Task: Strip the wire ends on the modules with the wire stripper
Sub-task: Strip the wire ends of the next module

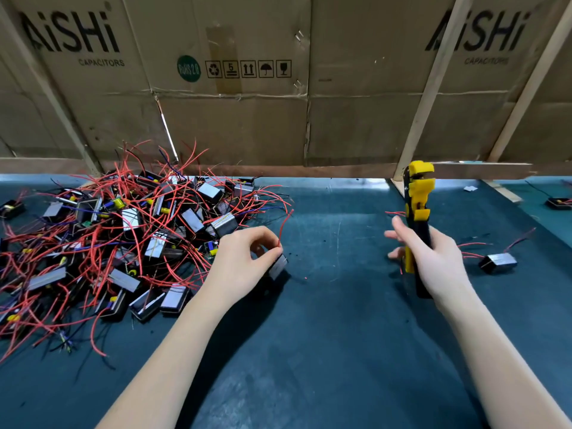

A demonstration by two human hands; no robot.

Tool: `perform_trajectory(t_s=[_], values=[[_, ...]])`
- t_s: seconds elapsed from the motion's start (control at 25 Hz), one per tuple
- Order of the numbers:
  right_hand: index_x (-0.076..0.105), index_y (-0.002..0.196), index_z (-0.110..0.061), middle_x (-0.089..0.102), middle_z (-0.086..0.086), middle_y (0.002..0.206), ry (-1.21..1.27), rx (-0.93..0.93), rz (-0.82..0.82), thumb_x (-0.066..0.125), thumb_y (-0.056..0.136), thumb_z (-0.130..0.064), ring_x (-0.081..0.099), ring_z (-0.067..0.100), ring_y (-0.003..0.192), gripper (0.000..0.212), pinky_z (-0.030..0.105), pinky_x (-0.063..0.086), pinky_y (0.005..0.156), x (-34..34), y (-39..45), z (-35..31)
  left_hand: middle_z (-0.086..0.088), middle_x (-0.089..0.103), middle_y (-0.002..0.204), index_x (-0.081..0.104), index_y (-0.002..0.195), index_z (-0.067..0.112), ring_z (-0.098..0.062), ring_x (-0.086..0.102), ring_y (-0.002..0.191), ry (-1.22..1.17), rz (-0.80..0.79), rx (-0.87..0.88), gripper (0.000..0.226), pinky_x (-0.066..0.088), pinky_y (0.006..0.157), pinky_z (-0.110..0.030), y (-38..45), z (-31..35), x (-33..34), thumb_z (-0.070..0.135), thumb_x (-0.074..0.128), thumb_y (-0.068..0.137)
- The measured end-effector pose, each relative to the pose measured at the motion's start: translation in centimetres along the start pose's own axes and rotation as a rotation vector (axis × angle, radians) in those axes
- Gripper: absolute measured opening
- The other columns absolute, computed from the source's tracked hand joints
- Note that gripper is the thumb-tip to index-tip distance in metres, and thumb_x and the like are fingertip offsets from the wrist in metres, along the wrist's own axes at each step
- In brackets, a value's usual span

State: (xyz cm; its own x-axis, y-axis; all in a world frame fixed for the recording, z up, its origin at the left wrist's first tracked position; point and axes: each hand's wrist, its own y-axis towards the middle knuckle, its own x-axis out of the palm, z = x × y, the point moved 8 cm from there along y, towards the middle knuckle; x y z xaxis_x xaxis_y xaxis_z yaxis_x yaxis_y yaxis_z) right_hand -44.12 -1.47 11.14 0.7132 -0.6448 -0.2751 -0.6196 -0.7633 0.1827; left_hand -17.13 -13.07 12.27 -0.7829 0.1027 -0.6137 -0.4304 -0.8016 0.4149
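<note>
A big heap of black modules point(123, 243) with red wires covers the left of the dark green mat. At the heap's right edge my left hand point(241, 264) grips one module point(278, 267), whose red wire point(284, 224) curves upward. My right hand point(433, 258) holds the yellow and black wire stripper point(418, 199) upright by its handles, jaws pointing up; its fingers on the left side are stretched out. The two hands are well apart.
One module point(498, 263) with red wires lies right of my right hand, another point(558, 202) at the far right edge. Flattened cardboard boxes point(247, 103) and wooden slats point(430, 97) wall off the back of the mat point(325, 305).
</note>
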Motion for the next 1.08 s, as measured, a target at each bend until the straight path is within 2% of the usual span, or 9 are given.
perform_trajectory(t_s=[0.12,0.2,0.28,0.36,0.56,0.68,0.8,0.96,1.08], values=[[0.063,0.078,-0.010,0.066,0.005,0.072,0.088,-0.203,-0.097,0.062,0.075,-0.062,0.062,0.023,0.070,0.052,0.030,0.045,0.073,2.0,-1.3,-2.1,0.007,0.069,0.074,0.070,0.078,0.015,-0.007,0.060,0.068,0.061,-0.092,0.018,0.011,0.045,0.069,-0.021,-0.4,0.0,1.3,0.021,0.073,0.087],[0.053,0.072,-0.012,0.051,0.003,0.061,-0.082,-0.332,-0.097,0.065,0.076,-0.059,0.047,0.018,0.058,0.049,0.023,0.036,0.061,2.7,-1.9,-2.7,0.007,0.069,0.077,0.069,0.081,0.014,-0.006,0.062,0.074,-0.006,-0.110,0.041,0.007,0.048,0.072,-0.025,-0.6,0.7,2.0,0.016,0.071,0.087],[0.047,0.070,-0.018,0.048,-0.006,0.058,-0.397,-0.454,0.018,0.069,0.077,-0.055,0.044,0.014,0.056,0.043,0.026,0.035,0.058,2.5,-2.2,-3.2,0.006,0.072,0.082,0.069,0.084,0.014,-0.009,0.066,0.080,-0.118,-0.142,0.044,0.009,0.052,0.079,-0.031,-0.9,1.5,2.9,0.007,0.066,0.088],[0.048,0.072,-0.016,0.050,-0.006,0.063,-0.655,-0.555,0.100,0.071,0.077,-0.054,0.048,0.022,0.060,0.045,0.037,0.038,0.063,2.6,-2.4,-3.6,0.005,0.073,0.083,0.068,0.088,0.014,-0.013,0.068,0.082,-0.225,-0.160,0.034,0.015,0.052,0.083,-0.031,-0.9,1.9,3.4,0.001,0.060,0.090],[0.047,0.072,-0.013,0.053,0.001,0.065,-0.820,-0.491,0.233,0.071,0.075,-0.055,0.053,0.033,0.064,0.048,0.038,0.033,0.066,1.5,-1.9,-2.6,0.016,0.055,0.071,0.069,0.095,0.022,-0.005,0.048,0.069,-0.345,-0.181,0.095,0.025,0.035,0.070,-0.017,-1.2,3.2,2.6,0.026,0.045,0.101],[0.049,0.076,-0.012,0.053,0.003,0.068,-0.922,-0.517,0.251,0.068,0.076,-0.060,0.054,0.033,0.067,0.051,0.038,0.030,0.067,1.7,-2.0,-2.6,0.016,0.059,0.079,0.063,0.087,0.019,-0.004,0.048,0.073,-0.349,-0.264,0.078,0.028,0.034,0.073,-0.018,-1.2,3.3,3.2,0.027,0.039,0.099],[0.051,0.078,-0.011,0.052,0.002,0.070,-0.929,-0.550,0.239,0.058,0.074,-0.065,0.053,0.032,0.069,0.054,0.039,0.031,0.069,2.8,-2.5,-2.8,0.016,0.049,0.068,0.050,0.078,0.013,-0.001,0.039,0.065,-0.423,-0.327,0.001,0.023,0.032,0.066,-0.015,-1.3,3.2,4.1,0.025,0.037,0.093],[0.054,0.080,-0.011,0.052,0.001,0.070,-0.918,-0.599,0.232,0.056,0.075,-0.064,0.054,0.031,0.068,0.054,0.039,0.033,0.069,4.0,-3.2,-3.2,0.001,0.045,0.068,0.052,0.074,0.017,-0.008,0.035,0.063,-0.322,-0.225,0.059,0.026,0.029,0.061,-0.022,-1.4,3.1,3.5,0.026,0.047,0.098],[0.056,0.082,-0.009,0.053,0.002,0.070,-0.920,-0.588,0.244,0.066,0.074,-0.061,0.055,0.032,0.069,0.053,0.039,0.033,0.069,3.9,-3.1,-2.9,0.012,0.048,0.057,0.061,0.074,0.018,-0.004,0.036,0.055,-0.289,-0.104,0.011,0.025,0.030,0.056,-0.017,-1.4,2.4,3.1,0.019,0.055,0.098]])
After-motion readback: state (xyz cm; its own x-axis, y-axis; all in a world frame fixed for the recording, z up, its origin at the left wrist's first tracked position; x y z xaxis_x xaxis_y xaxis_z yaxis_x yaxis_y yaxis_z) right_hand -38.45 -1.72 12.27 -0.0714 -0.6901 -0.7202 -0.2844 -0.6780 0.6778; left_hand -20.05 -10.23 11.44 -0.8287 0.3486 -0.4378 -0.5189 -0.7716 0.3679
